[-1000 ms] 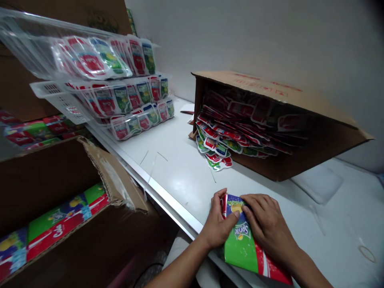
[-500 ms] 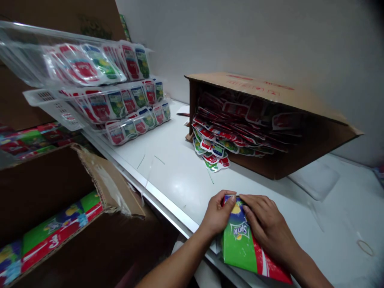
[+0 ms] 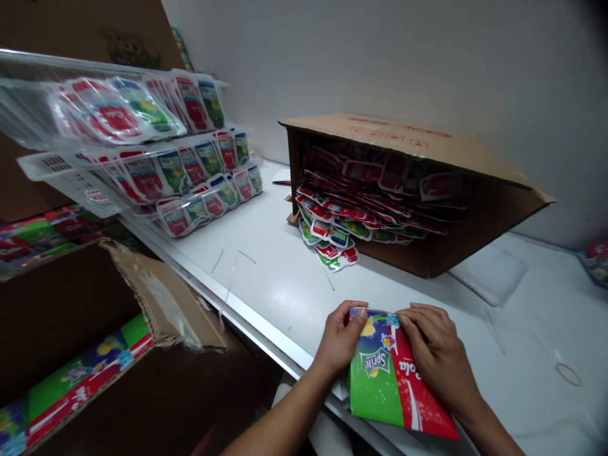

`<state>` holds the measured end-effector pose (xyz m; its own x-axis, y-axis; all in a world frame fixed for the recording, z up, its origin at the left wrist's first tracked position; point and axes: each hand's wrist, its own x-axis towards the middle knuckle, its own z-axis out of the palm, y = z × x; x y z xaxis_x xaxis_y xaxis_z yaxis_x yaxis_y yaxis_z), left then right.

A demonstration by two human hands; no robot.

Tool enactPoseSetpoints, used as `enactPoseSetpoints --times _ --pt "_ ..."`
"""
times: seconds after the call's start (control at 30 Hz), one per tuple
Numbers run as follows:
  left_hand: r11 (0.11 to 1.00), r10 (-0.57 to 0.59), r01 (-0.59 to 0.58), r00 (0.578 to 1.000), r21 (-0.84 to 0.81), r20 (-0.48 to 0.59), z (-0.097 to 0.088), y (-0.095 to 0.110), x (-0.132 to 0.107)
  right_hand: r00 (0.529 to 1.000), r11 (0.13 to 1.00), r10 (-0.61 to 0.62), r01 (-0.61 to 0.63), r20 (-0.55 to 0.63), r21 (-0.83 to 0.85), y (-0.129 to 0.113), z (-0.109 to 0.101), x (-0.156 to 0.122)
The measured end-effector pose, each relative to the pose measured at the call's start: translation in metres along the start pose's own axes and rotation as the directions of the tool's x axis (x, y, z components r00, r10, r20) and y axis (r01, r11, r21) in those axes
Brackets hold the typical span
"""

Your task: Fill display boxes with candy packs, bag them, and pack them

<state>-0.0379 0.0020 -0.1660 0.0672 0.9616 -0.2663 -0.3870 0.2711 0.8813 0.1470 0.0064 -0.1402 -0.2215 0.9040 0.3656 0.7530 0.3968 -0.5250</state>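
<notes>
A flat green, blue and red box [image 3: 380, 396] with Sprite and Cola lettering lies at the table's front edge, its print upside down to me. My left hand [image 3: 342, 335] grips its far left corner, thumb on top and fingers behind the far edge. On the far right corner, my right hand [image 3: 437, 351] holds the box with the thumb along the red part and the fingers bent over the side. The undersides of both hands' grip are hidden.
An open carton [image 3: 498, 221] on its side spills bottle-shaped packets [image 3: 332, 234]. Stacked clear trays [image 3: 61, 155] of similar packets stand left. Below them an open carton [image 3: 175, 304] contains printed boxes [image 3: 85, 373]. A rubber band [image 3: 568, 373] and thin ties [image 3: 247, 256] lie on the white table [image 3: 275, 272].
My right hand has slid rightward along the box's far edge, uncovering the Cola lettering and more of the red part. My left hand keeps its corner. The view has shifted slightly.
</notes>
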Motion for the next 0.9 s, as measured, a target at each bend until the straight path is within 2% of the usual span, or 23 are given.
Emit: enactPoseSetpoints --times 0.07,0.17,0.23,0.3,0.37,0.47,0.53,0.63,0.8,0.83,0.9 --pt "1.000 -0.001 0.001 1.000 0.004 -0.002 0.000 0.000 0.000 0.996 0.995 0.087 -0.088 0.022 0.047 0.001 0.002 -0.001" --pt "1.000 -0.001 0.001 1.000 -0.004 0.002 0.000 0.002 0.000 0.962 0.956 0.263 -0.270 0.074 0.116 0.001 0.004 -0.001" --pt "1.000 -0.009 0.009 1.000 -0.011 0.006 0.000 0.003 0.000 0.940 0.930 0.329 -0.339 0.089 0.145 0.000 0.004 -0.001" --pt "1.000 -0.014 0.014 1.000 -0.014 0.000 0.001 0.004 0.000 0.924 0.908 0.378 -0.382 0.054 0.172 -0.002 0.003 -0.002" --pt "1.000 -0.009 0.009 1.000 -0.014 -0.007 0.001 0.004 0.001 0.889 0.859 0.457 -0.449 0.028 0.247 -0.004 0.002 -0.005" --pt "1.000 -0.003 0.003 1.000 -0.010 -0.003 0.000 0.003 0.001 0.821 0.729 0.564 -0.546 0.088 0.412 -0.007 0.001 -0.010" --pt "1.000 -0.006 0.006 1.000 -0.009 -0.003 0.000 0.003 0.001 0.806 0.683 0.583 -0.554 0.103 0.476 -0.007 0.002 -0.012" --pt "1.000 -0.008 0.008 1.000 -0.009 -0.008 0.001 0.003 0.000 0.815 0.675 0.572 -0.534 0.095 0.509 -0.004 0.004 -0.012" --pt "0.999 -0.035 0.034 0.999 -0.030 -0.026 0.004 0.008 0.002 0.838 0.723 0.540 -0.508 0.076 0.467 0.005 0.007 -0.005" --pt "0.998 -0.051 0.049 0.998 -0.039 -0.035 0.004 0.009 0.003 0.839 0.722 0.535 -0.516 0.100 0.461 0.007 0.007 -0.003" --pt "0.997 -0.066 0.063 0.996 -0.051 -0.059 0.005 0.011 0.005 0.819 0.687 0.529 -0.567 0.222 0.454 0.008 0.007 -0.001"
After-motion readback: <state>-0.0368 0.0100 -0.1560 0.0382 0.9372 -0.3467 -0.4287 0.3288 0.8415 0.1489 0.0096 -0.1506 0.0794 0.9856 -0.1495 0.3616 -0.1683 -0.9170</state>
